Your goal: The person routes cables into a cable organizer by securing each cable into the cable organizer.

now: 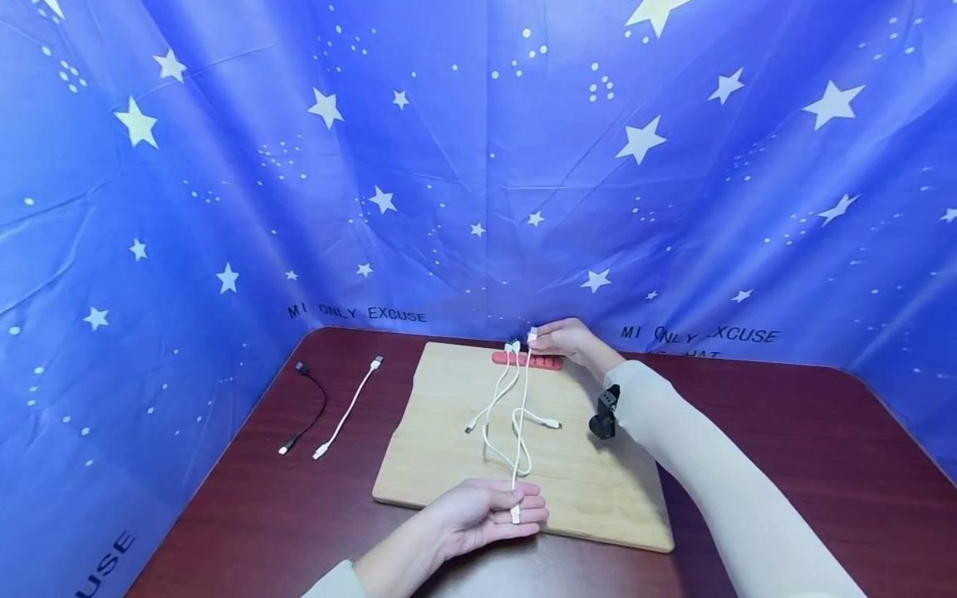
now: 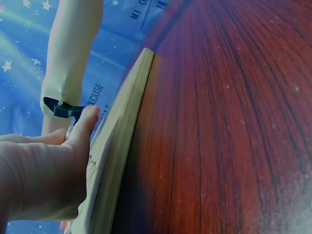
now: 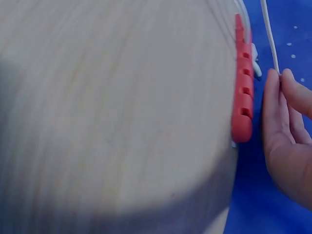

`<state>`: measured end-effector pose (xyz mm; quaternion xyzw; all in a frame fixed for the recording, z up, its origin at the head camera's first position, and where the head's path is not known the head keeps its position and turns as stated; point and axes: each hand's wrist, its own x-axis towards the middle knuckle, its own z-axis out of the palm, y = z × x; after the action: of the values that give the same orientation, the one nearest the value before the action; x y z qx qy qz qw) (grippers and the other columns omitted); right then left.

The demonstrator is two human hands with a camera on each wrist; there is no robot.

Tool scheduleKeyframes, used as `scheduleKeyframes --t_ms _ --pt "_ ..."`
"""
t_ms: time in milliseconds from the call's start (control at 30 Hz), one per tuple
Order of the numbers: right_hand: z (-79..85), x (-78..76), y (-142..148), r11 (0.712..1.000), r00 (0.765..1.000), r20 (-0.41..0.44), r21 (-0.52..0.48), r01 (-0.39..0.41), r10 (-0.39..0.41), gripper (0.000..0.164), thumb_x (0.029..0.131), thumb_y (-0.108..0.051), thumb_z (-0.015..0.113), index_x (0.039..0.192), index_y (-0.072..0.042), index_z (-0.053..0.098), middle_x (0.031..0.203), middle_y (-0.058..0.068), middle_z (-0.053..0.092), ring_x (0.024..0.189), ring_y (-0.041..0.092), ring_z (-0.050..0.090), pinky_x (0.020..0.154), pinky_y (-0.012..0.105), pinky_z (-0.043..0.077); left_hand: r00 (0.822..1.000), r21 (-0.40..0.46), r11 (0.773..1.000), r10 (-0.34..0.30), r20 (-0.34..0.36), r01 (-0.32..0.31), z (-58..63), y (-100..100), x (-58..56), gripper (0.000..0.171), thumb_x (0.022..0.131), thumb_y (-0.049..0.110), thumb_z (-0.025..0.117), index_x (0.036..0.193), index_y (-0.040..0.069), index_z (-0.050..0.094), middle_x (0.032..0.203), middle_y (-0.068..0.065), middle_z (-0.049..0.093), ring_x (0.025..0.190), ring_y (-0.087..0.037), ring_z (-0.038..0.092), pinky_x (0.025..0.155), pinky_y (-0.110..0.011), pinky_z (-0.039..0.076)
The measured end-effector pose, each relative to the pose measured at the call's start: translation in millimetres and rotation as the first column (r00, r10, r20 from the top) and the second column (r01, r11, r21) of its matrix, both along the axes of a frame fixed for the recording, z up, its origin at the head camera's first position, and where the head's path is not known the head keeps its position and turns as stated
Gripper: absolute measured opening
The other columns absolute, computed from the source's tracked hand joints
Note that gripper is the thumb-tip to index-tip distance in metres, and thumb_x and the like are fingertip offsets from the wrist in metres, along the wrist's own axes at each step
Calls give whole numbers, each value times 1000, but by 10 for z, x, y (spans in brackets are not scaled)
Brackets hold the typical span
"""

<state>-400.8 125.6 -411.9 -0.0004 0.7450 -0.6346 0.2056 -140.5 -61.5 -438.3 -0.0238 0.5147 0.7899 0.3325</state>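
Note:
A white USB cable (image 1: 526, 390) is stretched lengthwise between both hands above a wooden board (image 1: 598, 473). My right hand (image 1: 571, 339), at the board's far edge, pinches the cable near its upper plug; the right wrist view shows thumb and fingertips meeting on the white cord (image 3: 270, 39). Palm up over the near edge, my left hand (image 1: 478, 519) holds the lower end with the thumb across it, its small plug (image 1: 515, 515) lying over the fingers. Beside the right hand, a red slotted cable holder (image 1: 549, 362) sits along the far edge, with other white cables (image 1: 499, 390) running from its left part.
On the dark red table (image 1: 785, 465), left of the board, lie a short black cable (image 1: 321, 407) and a short white cable (image 1: 347, 409). A blue star-patterned curtain (image 1: 486, 166) hangs behind and around the table.

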Motion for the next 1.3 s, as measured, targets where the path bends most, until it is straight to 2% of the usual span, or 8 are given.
scheduleKeyframes --t_ms 200,433,667,833,967,1067,1200,1300 --pt "-106 11 -78 989 990 -128 127 76 -60 44 79 5 72 120 13 58 76 -4 68 69 3 65 72 20 59 998 2 999 52 26 -52 -11 -12 5 40 100 2 40 134 -19 39 130 -36 52 127 -42 51 107 -49 44" --pt "-131 -8 -83 917 968 -239 363 163 -78 40 72 -11 83 108 1 70 105 12 73 90 12 64 69 13 53 997 -2 998 69 45 -69 -1 0 -36 40 100 3 40 133 -20 39 130 -36 53 127 -41 51 107 -48 45" --pt "-104 4 -162 871 953 -300 457 181 -40 31 69 -9 83 98 -2 74 76 3 74 52 3 57 49 18 50 993 -9 995 101 60 -101 4 -1 -59 38 100 2 40 131 -20 42 127 -36 55 123 -39 56 103 -46 49" --pt "-33 25 -231 809 937 -349 556 193 15 24 70 -11 83 92 -6 76 80 9 76 48 6 57 50 22 51 992 -45 993 114 49 -112 25 8 -90 36 99 1 41 129 -19 45 124 -35 58 119 -37 60 100 -44 51" --pt "-4 62 -295 758 899 -434 605 246 55 20 69 -12 83 88 -7 77 83 11 76 58 12 66 67 29 58 993 -88 991 109 42 -105 34 36 -126 35 99 0 40 128 -20 46 123 -35 58 118 -38 60 99 -43 52" --pt "-20 79 -341 732 844 -525 618 287 113 17 69 -9 82 84 -5 77 82 10 76 71 18 70 82 32 57 995 -124 988 96 39 -90 43 77 -157 35 99 -1 39 127 -20 47 124 -35 58 117 -39 61 98 -44 52" --pt "-53 75 -405 725 772 -608 614 311 184 9 70 -3 74 79 -2 74 79 12 75 76 24 70 78 31 56 995 -145 985 94 31 -89 74 112 -206 34 99 -1 39 126 -20 48 124 -36 58 117 -40 60 99 -46 52" --pt "-66 77 -419 728 767 -618 604 322 173 7 71 -1 73 78 -2 73 78 13 75 74 24 70 76 30 56 995 -138 986 96 33 -91 90 117 -223 35 98 -2 38 126 -20 48 125 -37 56 118 -42 58 101 -47 50"
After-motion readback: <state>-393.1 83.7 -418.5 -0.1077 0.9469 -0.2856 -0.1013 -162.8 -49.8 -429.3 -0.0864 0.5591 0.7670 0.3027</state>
